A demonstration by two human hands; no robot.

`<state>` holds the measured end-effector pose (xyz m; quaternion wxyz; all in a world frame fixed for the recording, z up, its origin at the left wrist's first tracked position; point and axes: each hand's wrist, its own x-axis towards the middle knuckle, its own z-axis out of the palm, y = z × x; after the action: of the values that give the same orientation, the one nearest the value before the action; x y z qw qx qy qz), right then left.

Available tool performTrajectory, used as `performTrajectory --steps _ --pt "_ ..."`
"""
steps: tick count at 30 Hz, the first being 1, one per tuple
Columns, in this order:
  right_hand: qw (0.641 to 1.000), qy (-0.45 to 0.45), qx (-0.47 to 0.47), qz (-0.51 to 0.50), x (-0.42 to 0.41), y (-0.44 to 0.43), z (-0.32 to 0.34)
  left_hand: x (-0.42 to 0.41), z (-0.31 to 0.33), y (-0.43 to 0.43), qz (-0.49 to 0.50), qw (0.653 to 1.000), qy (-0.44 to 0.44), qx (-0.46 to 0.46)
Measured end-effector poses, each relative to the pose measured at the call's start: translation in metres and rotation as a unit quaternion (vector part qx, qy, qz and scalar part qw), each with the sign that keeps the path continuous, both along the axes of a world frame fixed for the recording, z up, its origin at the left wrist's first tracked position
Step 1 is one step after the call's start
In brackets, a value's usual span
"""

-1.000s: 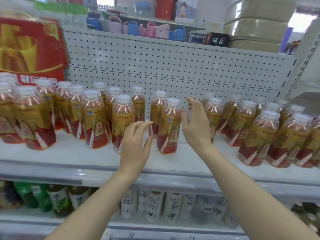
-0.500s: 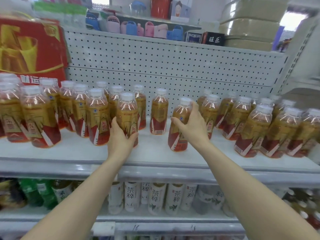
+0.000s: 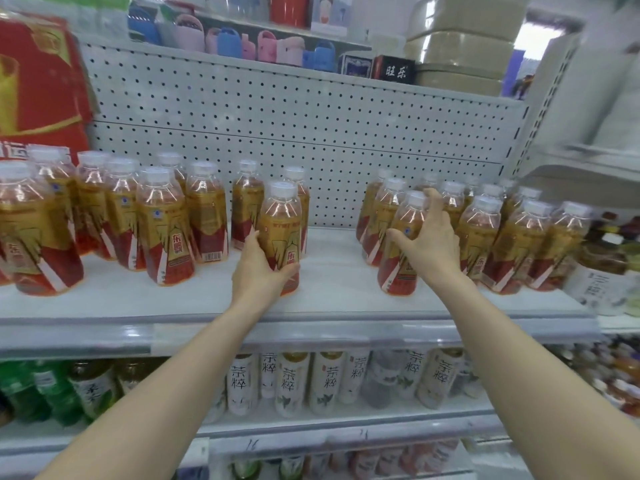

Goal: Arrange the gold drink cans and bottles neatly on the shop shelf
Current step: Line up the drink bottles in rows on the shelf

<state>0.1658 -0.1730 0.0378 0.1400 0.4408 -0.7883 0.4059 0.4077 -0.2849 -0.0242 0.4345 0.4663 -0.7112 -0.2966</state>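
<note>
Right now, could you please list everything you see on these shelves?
Clear plastic drink bottles with gold-and-red labels: roughly twenty, white caps, white middle shelf, two clusters, gap between.
White perforated back panel: one, behind them.
Red-and-gold printed carton: one, far left.
White-labelled tea bottles: several, lower shelf.
Green bottles: several, lower shelf, left.
Beige stacked packs: several, top shelf, right.
Left hand: one, grip round front centre bottle.
Right hand: one, grip round right cluster's front bottle.

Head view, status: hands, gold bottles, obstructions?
Left hand grip on a gold-label bottle, standing on shelf. Right hand grip on front bottle of right cluster. Nothing in the way between them.
</note>
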Motion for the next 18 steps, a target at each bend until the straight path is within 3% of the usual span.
performTrajectory --steps 18 --pt "1.0 -0.013 0.017 0.021 -0.0029 -0.0021 0.0041 0.0055 0.0022 -0.0037 -0.052 0.999 -0.012 -0.006"
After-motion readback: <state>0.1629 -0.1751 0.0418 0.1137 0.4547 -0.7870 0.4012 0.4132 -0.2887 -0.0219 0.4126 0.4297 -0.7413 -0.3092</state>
